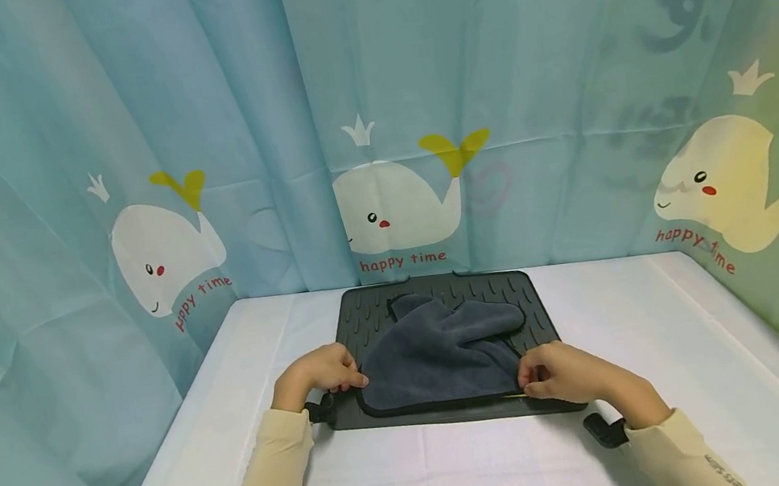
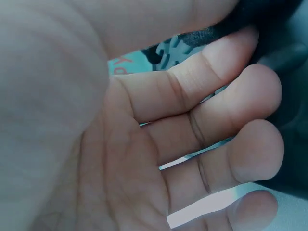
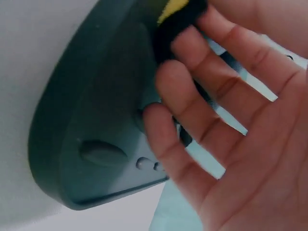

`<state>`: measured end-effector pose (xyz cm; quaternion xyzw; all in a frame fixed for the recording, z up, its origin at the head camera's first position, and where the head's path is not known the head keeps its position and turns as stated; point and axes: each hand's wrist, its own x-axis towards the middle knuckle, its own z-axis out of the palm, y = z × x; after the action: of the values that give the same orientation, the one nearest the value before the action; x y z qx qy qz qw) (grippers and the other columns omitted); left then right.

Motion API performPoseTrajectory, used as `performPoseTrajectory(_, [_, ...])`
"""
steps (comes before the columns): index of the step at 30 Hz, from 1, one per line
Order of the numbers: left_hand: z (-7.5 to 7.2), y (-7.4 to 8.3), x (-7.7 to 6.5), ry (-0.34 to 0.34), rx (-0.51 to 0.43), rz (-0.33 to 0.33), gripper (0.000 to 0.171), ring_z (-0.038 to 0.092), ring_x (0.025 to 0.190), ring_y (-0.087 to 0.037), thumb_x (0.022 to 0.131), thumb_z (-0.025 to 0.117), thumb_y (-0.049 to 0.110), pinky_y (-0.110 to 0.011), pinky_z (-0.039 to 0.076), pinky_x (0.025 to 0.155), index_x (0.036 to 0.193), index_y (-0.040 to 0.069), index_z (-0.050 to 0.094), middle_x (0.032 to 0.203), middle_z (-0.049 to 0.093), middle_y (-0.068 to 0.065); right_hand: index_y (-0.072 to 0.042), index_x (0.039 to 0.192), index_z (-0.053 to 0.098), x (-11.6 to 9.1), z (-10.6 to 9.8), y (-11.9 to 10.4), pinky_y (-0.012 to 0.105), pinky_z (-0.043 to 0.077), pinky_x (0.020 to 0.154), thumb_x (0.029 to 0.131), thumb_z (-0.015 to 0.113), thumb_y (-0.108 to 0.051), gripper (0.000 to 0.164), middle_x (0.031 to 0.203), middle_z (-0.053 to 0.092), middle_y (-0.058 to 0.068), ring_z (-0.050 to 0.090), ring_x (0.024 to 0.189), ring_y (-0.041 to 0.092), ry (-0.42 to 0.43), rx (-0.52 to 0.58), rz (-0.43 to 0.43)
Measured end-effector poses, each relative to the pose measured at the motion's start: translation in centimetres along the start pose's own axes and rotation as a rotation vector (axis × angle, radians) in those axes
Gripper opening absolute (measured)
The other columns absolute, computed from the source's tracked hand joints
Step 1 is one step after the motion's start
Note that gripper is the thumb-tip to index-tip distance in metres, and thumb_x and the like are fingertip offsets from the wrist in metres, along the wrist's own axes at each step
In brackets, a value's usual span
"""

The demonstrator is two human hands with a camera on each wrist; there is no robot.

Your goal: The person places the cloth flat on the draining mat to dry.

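Observation:
A dark grey cloth (image 1: 439,350) with black edging lies rumpled on a black ridged mat (image 1: 541,322); its far side is folded and bunched. At the cloth's near left corner, my left hand (image 1: 328,370) pinches the edge between thumb and index finger. My right hand (image 1: 566,371) pinches the near right corner, where a bit of yellow shows by the black edging (image 3: 180,29). In the left wrist view the other fingers (image 2: 257,149) lie loosely bent beside the mat. The right wrist view shows the mat's rounded corner (image 3: 72,192) and raised ridges under the fingers.
The mat lies on a white-covered table (image 1: 418,474), towards its far edge. Behind and at both sides hangs a blue-green curtain (image 1: 381,57) printed with white whales. Black wrist straps with devices (image 1: 605,430) sit below both hands.

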<state>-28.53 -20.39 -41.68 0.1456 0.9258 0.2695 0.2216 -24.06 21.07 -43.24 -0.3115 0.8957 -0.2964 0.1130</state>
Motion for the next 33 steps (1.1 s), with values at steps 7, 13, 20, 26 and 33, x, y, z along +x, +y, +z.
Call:
performPoseTrajectory(7, [-0.1, -0.1, 0.2, 0.049, -0.042, -0.006, 0.035, 0.048, 0.055, -0.012, 0.099, 0.066, 0.027, -0.026, 0.043, 0.053, 0.071, 0.007, 0.065, 0.062, 0.053, 0.001, -0.015, 0.085, 0.067, -0.1, 0.0, 0.1, 0.026, 0.041, 0.058, 0.096, 0.070, -0.022, 0.014, 0.069, 0.057, -0.009, 0.048, 0.062, 0.005, 0.145, -0.147, 0.181])
performPoseTrajectory(13, [0.1, -0.2, 0.6, 0.084, -0.061, 0.011, 0.033, 0.048, 0.057, -0.013, 0.100, 0.065, 0.025, -0.027, 0.041, 0.052, 0.073, 0.006, 0.066, 0.064, 0.054, 0.000, -0.013, 0.078, 0.065, -0.1, 0.6, 0.3, 0.031, 0.041, 0.058, 0.091, 0.076, -0.029, 0.024, 0.069, 0.058, -0.004, 0.050, 0.063, 0.012, 0.168, -0.152, 0.289])
performPoseTrajectory(20, [0.2, -0.7, 1.1, 0.093, -0.063, 0.038, 0.031, 0.048, 0.055, -0.010, 0.095, 0.071, 0.021, -0.025, 0.038, 0.053, 0.067, 0.010, 0.063, 0.061, 0.052, 0.004, -0.014, 0.073, 0.062, 0.0, 1.0, 0.9, 0.027, 0.038, 0.055, 0.087, 0.081, -0.024, 0.025, 0.064, 0.055, -0.006, 0.047, 0.059, 0.011, 0.186, -0.086, 0.311])
performPoseTrajectory(26, [0.2, -0.5, 0.7, 0.078, -0.021, 0.028, 0.032, 0.048, 0.054, -0.009, 0.093, 0.072, 0.019, -0.024, 0.040, 0.054, 0.064, 0.011, 0.061, 0.059, 0.051, 0.005, -0.012, 0.075, 0.064, -0.1, 1.0, 0.8, 0.026, 0.038, 0.055, 0.086, 0.081, -0.020, 0.022, 0.066, 0.056, -0.004, 0.048, 0.061, 0.012, 0.177, -0.050, 0.311])
performPoseTrajectory(33, [0.2, 0.1, 0.3, 0.068, -0.011, -0.005, 0.032, 0.047, 0.055, -0.011, 0.095, 0.071, 0.017, -0.024, 0.041, 0.057, 0.065, 0.012, 0.060, 0.058, 0.048, 0.005, -0.012, 0.076, 0.063, -0.2, 0.9, 0.8, 0.025, 0.037, 0.054, 0.088, 0.079, -0.020, 0.021, 0.066, 0.055, -0.005, 0.046, 0.061, 0.011, 0.161, -0.023, 0.300])
